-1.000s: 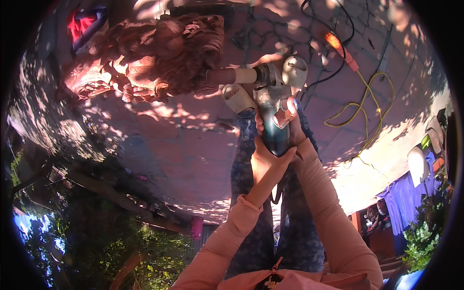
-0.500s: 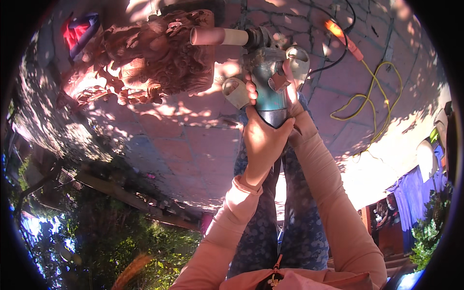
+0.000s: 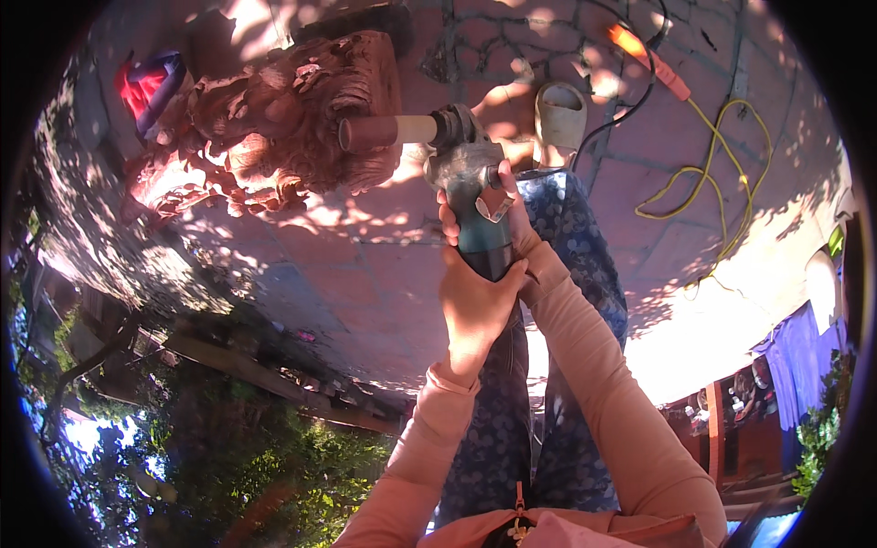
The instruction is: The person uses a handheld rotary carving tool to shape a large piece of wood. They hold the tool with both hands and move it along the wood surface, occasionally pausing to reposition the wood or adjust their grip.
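Change: the power tool (image 3: 470, 196) sits lower and further from the top rim than half a second ago, and its pale cylindrical head (image 3: 388, 132) now points left against the wood carving (image 3: 274, 128), which fills more of the upper left.
Left hand (image 3: 475, 306): wrapped tight around the rear of the tool's teal body, fingers closed on it, sleeve running down to the lower edge.
Right hand (image 3: 507, 215): closed around the tool further forward, just behind the grey gear housing; thumb and fingers press on the body.
Tool: held in mid-air above the paved floor (image 3: 365, 265), head end touching the right flank of the carving.
Carving: reddish, deeply cut, standing on the floor at upper left; its right edge meets the tool head, its left edge sits beside a red and blue cloth (image 3: 146, 82).
Legs: blue patterned trousers (image 3: 575, 237) under the hands, one foot in a pale shoe (image 3: 559, 114) just right of the tool.
Cables: a black cord and an orange plug (image 3: 649, 59) at the top right, a yellow cable (image 3: 722, 173) looped well right of the leg.
Open room: bare paving below the carving, between it and the strip of plants (image 3: 274, 457) along the lower left.
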### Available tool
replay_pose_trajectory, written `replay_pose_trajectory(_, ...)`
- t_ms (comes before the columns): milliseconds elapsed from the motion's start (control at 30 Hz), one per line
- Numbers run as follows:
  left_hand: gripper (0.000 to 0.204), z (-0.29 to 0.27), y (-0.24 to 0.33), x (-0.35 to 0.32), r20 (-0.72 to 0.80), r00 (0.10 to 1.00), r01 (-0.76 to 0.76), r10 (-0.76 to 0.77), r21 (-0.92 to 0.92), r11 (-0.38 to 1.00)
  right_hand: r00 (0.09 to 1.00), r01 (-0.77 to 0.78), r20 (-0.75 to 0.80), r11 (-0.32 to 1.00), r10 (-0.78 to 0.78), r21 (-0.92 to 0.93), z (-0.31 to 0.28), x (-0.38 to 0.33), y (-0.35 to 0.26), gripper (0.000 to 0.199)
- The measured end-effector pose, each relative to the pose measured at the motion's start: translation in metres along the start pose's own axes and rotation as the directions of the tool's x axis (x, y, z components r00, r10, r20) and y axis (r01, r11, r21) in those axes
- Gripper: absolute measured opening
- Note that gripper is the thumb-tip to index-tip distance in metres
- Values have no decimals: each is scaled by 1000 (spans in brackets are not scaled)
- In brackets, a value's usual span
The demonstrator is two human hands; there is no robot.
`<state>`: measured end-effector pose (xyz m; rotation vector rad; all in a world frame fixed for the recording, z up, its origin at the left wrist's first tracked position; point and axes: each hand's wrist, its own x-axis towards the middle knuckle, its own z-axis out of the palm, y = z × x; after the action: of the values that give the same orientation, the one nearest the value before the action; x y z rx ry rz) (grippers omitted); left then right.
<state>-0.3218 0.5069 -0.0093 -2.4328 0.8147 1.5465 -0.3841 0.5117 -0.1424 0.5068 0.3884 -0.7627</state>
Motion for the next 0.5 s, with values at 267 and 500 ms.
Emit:
replay_pose_trajectory(267, 66, -18, 21, 32, 38, 999, -5, 6, -8, 1000, 997, -12, 74, 966, -7, 257, 12, 36, -16, 92)
replay_pose_trajectory(500, 70, -30, 9, 30, 17, 995, -95, 94, 109, 989, 998, -3, 53, 920, -19, 391, 18, 38, 7, 99)
